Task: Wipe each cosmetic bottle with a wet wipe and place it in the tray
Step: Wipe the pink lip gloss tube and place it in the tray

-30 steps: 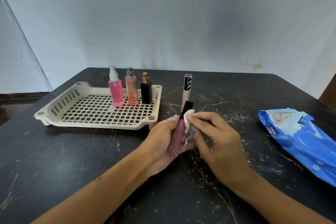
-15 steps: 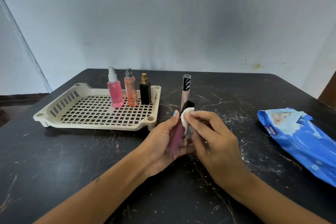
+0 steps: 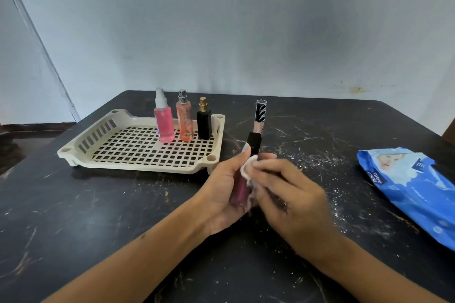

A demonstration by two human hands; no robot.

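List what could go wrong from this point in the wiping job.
1. The tall tube stands upright on the table just beyond the hands; reaching toward the tray could knock it over.
2. The left hand holds the lip gloss loosely while the right hand rubs it with the wipe; it could slip.
3. Three bottles crowd the tray's far right corner; the black bottle might be tipped when adding another.
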